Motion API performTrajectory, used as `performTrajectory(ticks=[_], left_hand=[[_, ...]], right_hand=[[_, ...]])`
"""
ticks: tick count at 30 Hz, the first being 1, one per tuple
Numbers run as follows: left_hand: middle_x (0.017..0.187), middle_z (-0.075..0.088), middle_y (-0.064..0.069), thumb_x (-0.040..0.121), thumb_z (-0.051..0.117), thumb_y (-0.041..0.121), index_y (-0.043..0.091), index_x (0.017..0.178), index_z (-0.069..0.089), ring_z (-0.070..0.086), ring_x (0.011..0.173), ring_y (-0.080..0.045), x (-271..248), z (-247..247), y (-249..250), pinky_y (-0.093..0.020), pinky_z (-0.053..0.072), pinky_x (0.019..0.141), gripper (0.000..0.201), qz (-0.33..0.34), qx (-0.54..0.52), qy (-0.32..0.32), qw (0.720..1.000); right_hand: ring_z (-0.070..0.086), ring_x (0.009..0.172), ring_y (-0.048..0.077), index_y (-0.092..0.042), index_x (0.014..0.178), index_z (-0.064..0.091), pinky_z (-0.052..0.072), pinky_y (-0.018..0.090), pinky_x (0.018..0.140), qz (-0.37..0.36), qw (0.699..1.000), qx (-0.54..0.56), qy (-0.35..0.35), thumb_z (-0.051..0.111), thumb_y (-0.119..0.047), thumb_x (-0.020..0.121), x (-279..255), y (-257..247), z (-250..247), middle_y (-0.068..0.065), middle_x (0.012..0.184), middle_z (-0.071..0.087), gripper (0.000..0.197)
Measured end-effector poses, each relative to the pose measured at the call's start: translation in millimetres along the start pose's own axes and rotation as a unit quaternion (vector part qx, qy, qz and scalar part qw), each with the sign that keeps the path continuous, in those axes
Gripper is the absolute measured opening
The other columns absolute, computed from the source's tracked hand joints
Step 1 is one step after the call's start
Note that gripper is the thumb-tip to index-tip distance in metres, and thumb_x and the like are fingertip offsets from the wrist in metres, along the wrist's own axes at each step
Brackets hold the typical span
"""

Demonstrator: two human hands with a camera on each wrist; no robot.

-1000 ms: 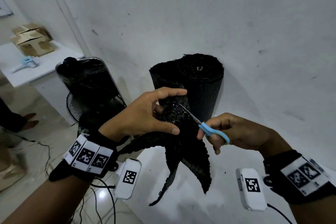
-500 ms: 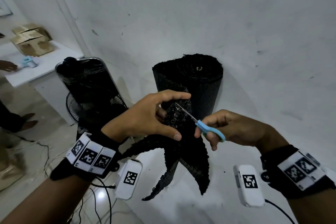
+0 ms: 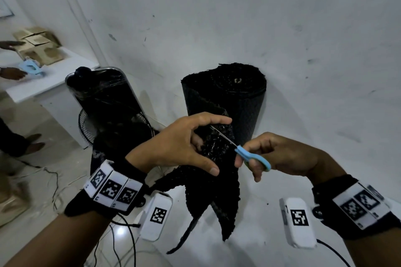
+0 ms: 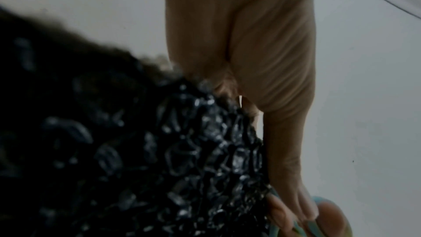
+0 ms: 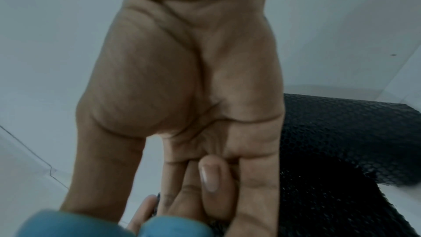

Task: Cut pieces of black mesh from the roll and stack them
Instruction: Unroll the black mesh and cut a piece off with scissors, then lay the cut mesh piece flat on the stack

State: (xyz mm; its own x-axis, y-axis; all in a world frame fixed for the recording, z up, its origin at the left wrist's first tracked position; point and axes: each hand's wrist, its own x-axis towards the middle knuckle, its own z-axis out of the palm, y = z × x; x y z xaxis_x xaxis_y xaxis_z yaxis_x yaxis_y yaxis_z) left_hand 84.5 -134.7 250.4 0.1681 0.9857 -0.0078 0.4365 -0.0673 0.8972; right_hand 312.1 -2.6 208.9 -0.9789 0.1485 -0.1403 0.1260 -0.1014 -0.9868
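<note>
A thick roll of black mesh point(image 3: 236, 93) stands upright against the white wall. Its loose end point(image 3: 213, 188) hangs down in front of it, partly slit into strips. My left hand point(image 3: 188, 145) grips the loose mesh point(image 4: 159, 150) between thumb and fingers. My right hand point(image 3: 282, 156) holds blue-handled scissors point(image 3: 249, 156), fingers through the loops point(image 5: 91, 223). The blades point(image 3: 221, 135) reach into the mesh just under my left forefinger. The roll point(image 5: 341, 132) lies beyond my right palm in the right wrist view.
A black standing fan wrapped in film point(image 3: 104, 102) stands left of the roll. Cables point(image 3: 54, 182) trail on the floor. A white table point(image 3: 50, 80) at far left holds cardboard boxes point(image 3: 36, 45), and another person's hands point(image 3: 10, 71) hold a blue tool there.
Both hands have crept up and a little left along the mesh, the scissor blades going deeper toward my left forefinger. Another person's hands have come in over the far table.
</note>
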Motion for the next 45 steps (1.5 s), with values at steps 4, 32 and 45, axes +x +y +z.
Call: performTrajectory(ticks=[4,32,45], left_hand=[[0.135,0.052,0.016,0.059,0.095,0.007,0.031,0.140,0.052,0.062,0.057,-0.006,1,5,-3,-0.020,0.052,0.056,0.094,0.000,0.000,-0.010,1.000],[0.158,0.027,0.017,0.053,0.099,0.032,0.032,0.157,0.020,0.025,0.144,-0.001,-13,104,-198,-0.021,0.026,0.118,0.130,-0.266,0.065,-0.152,0.950],[0.147,0.041,0.007,0.060,0.096,0.018,0.030,0.148,0.040,0.041,0.135,-0.009,3,156,-215,-0.027,0.038,0.114,0.105,-0.215,0.067,-0.139,0.964]], right_hand=[[0.057,0.066,0.011,-0.001,0.110,0.072,0.054,0.031,0.072,0.009,1.000,-0.006,0.000,0.065,-0.016,0.088,-2,8,1,0.000,0.070,0.059,0.027],[0.061,0.089,0.029,-0.020,0.077,0.044,0.045,0.033,0.066,0.370,0.803,-0.358,0.300,0.068,-0.027,0.086,-28,291,17,0.009,0.091,0.062,0.026],[0.057,0.114,0.024,-0.020,0.124,0.057,0.043,0.030,0.086,0.404,0.766,-0.444,0.230,0.055,-0.021,0.094,-16,266,44,0.003,0.125,0.060,0.030]])
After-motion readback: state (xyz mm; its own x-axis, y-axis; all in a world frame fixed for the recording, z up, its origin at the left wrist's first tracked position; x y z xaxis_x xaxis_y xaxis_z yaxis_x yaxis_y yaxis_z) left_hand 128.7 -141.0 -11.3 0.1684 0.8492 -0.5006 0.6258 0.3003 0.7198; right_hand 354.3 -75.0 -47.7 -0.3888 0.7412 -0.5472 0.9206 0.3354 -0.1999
